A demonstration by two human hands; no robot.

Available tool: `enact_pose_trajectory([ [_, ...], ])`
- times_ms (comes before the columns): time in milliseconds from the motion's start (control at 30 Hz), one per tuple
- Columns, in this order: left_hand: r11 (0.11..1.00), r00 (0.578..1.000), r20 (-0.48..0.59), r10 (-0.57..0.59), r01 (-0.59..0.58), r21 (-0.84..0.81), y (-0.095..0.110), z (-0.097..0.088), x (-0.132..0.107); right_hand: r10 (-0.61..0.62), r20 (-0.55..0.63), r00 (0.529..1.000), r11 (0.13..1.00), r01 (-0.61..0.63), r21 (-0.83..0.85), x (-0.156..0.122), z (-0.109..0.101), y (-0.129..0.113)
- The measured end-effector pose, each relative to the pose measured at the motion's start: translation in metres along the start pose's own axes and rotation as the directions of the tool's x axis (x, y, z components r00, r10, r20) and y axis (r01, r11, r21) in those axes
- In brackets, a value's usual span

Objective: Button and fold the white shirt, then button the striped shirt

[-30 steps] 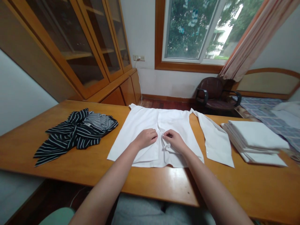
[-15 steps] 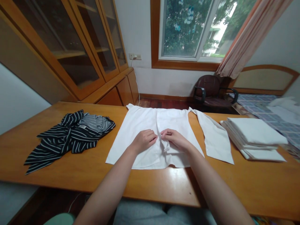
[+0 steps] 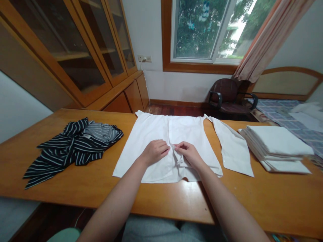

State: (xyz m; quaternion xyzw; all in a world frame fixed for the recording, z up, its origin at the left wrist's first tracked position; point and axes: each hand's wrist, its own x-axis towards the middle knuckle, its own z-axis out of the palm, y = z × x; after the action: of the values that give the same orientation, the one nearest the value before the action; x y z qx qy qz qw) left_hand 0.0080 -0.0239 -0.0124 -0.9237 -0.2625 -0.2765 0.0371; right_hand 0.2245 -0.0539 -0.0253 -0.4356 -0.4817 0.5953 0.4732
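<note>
A white shirt [image 3: 148,134] lies spread on the table, its front opening running down the middle and one sleeve [image 3: 233,148] stretched out to the right. My left hand [image 3: 156,151] rests on the shirt just left of the opening, fingers curled with their tips at the cloth edge. Facing it, my right hand [image 3: 186,152] pinches the other edge, which is lifted and bunched into a small fold. The fingertips of both hands nearly meet. Whether a button is between them is too small to tell.
A crumpled black-and-white striped garment [image 3: 78,143] lies on the left of the wooden table [image 3: 101,188]. To the right sits a stack of folded white cloth [image 3: 277,143]. Beyond the table are a glass-door cabinet [image 3: 118,85], an office chair [image 3: 227,94] and a bed [image 3: 275,111].
The view has shifted slightly. Both hands stay at the shirt's opening, with only a small movement of the right fingers at the edge.
</note>
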Motion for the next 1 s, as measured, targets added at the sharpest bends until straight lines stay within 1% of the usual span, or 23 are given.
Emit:
enact_pose_trajectory([
  [100,1.000,1.000,-0.002,0.021,-0.021,0.015,0.001,-0.001,0.001,-0.004,-0.054,0.999,0.997,-0.001,-0.081,0.001,0.001,0.004],
  [200,0.998,0.999,-0.004,0.046,-0.046,0.032,0.003,-0.001,0.002,0.019,-0.089,0.996,0.985,-0.033,-0.167,0.001,0.001,0.005],
  [300,0.996,0.998,0.013,0.065,-0.065,0.060,0.003,0.000,0.002,0.025,-0.106,0.994,0.979,-0.046,-0.199,0.000,0.002,0.004],
  [433,0.995,0.998,0.010,0.059,-0.060,0.074,0.003,0.001,0.002,0.007,-0.118,0.993,0.972,-0.034,-0.232,0.000,0.004,0.004],
  [667,0.993,0.998,-0.012,0.063,-0.062,0.101,0.004,-0.001,0.003,-0.024,-0.107,0.994,0.949,-0.011,-0.314,-0.004,0.006,-0.001],
  [800,0.994,0.999,0.006,0.053,-0.053,0.098,0.003,0.001,0.003,-0.053,-0.092,0.994,0.942,0.019,-0.336,-0.006,0.008,-0.003],
  [900,0.998,0.999,0.029,0.035,-0.036,0.044,0.002,0.002,0.003,-0.067,-0.070,0.995,0.933,0.038,-0.359,-0.007,0.010,-0.005],
  [1000,0.999,1.000,0.030,-0.007,0.008,-0.042,0.002,0.001,0.003,-0.073,-0.043,0.996,0.929,0.052,-0.366,-0.008,0.011,-0.006],
])
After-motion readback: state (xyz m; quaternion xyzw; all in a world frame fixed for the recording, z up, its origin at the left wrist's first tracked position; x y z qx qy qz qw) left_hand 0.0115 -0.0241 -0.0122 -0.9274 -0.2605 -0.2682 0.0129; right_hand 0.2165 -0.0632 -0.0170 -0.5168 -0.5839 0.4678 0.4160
